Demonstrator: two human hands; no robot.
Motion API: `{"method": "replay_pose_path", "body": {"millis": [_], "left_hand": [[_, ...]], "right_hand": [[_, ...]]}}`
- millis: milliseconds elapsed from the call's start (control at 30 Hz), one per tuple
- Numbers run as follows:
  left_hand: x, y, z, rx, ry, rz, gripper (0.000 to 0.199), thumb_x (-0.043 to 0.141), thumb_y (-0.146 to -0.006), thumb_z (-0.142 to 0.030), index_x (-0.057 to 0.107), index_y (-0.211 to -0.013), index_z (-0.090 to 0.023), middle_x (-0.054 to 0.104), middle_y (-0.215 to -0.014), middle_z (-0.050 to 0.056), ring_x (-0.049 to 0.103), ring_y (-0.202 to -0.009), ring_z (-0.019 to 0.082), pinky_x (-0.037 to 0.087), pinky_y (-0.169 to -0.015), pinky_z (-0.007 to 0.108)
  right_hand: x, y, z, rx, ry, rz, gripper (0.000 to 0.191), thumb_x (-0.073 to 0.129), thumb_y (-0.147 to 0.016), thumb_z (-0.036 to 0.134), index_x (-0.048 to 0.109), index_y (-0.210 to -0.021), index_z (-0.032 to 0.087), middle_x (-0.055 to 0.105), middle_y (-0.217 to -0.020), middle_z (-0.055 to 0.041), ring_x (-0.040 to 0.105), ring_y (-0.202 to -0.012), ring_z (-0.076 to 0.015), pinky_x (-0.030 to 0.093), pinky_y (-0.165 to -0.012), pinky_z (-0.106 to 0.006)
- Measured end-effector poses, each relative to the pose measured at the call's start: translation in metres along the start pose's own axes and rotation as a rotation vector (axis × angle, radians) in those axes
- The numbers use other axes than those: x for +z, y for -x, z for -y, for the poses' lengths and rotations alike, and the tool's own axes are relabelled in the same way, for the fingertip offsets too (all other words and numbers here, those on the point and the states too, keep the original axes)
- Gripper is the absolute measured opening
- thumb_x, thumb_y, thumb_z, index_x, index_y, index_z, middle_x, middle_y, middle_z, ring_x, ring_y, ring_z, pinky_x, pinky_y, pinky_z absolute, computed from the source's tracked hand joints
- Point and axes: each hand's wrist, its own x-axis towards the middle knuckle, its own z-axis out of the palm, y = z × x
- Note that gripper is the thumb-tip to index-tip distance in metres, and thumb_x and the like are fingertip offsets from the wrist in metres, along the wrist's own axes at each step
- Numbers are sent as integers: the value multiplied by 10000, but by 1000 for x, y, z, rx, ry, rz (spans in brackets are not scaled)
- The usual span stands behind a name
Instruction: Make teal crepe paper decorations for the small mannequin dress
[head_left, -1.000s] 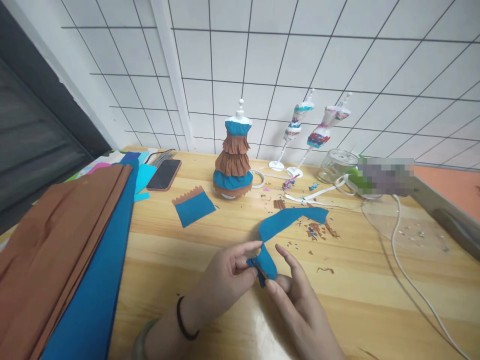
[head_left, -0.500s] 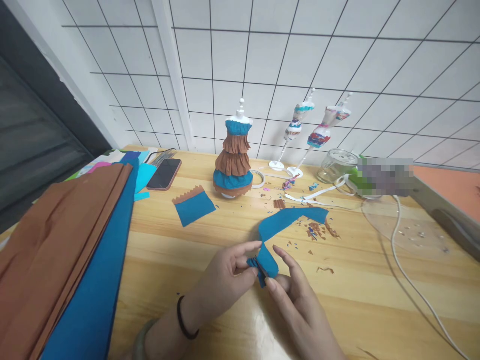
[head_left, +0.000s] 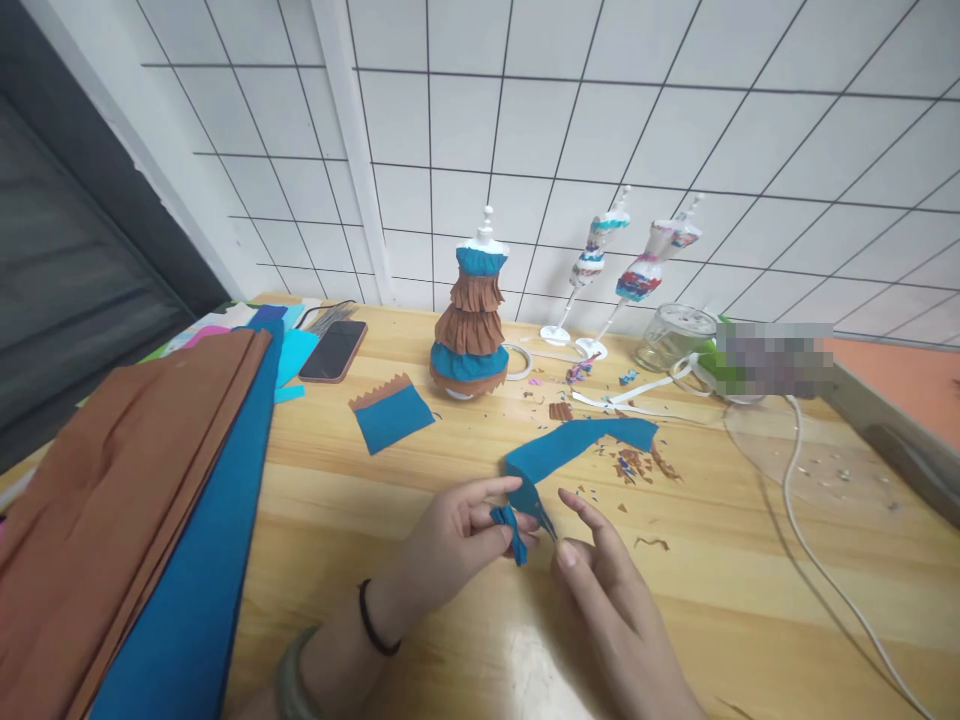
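Between the thumb and fingers of my left hand (head_left: 465,535) is the gathered, pleated end of a blue crepe paper strip (head_left: 559,447). The strip's far part lies across the table, curving away to the right. My right hand (head_left: 611,600) pinches slim dark tweezers (head_left: 549,527), whose tips point up and left at the strip beside the pleats. My right index finger is raised off them. Behind my hands stands a small dress form (head_left: 470,325) wearing tiers of blue and brown crepe paper. A blue piece with a jagged brown edge (head_left: 394,415) lies to its left front.
Folded brown crepe paper (head_left: 142,500) and blue sheets cover the left side, near a phone (head_left: 334,350). At the back right are two smaller dress forms (head_left: 641,275), a glass jar (head_left: 675,335) and a tape roll (head_left: 517,362). Paper scraps (head_left: 634,465) and a white cable (head_left: 799,520) lie at right.
My right hand has drawn the tweezers back to the right, away from the pleats. My left hand keeps its pinch, and the strip's near bend has shifted slightly left.
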Motion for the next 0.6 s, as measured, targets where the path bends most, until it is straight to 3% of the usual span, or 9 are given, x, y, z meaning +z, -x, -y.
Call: {"method": "replay_pose_path", "body": {"millis": [133, 267, 400, 500, 600], "left_hand": [[-7, -4, 4, -54, 143, -25, 486, 674, -652, -203, 496, -1089, -89, 666, -881, 142, 629, -774, 203, 475, -699, 342], [-13, -5, 5, -80, 227, -24, 363, 658, -677, -200, 526, -1002, -105, 652, -908, 136, 633, -779, 204, 482, -708, 349], [-14, -6, 5, -79, 252, -27, 293, 662, -678, -227, 542, -922, -119, 652, -872, 117, 637, -775, 207, 491, -683, 330], [-13, -5, 5, -91, 229, -51, 278, 669, -671, -251, 539, -879, -120, 649, -855, 109, 638, -781, 214, 497, -672, 329], [-12, -5, 6, -108, 207, -63, 287, 675, -663, -279, 527, -854, -123, 649, -841, 107, 640, -771, 216, 499, -673, 340]], "right_hand": [[-17, -13, -4, -6, 213, -27, 458, 423, -823, 471, 413, -1205, 218, 525, -575, 36, 521, -564, -163, 413, -548, -254], [-39, -28, -17, -48, 645, 67, 465, 426, -816, 462, 409, -1201, 201, 675, -771, -55, 628, -712, -244, 450, -623, -324], [-55, -34, -28, -94, 1010, -14, 437, 373, -837, 450, 423, -1196, 206, 696, -828, -100, 655, -701, -294, 464, -565, -365], [-60, -35, -30, -300, 1209, -149, 376, 419, -823, 425, 510, -1111, 201, 665, -837, -119, 635, -708, -294, 465, -550, -369], [-57, -33, -27, -568, 1277, -279, 303, 464, -809, 389, 571, -1022, 201, 619, -925, -141, 570, -848, -324, 452, -652, -436]]}}
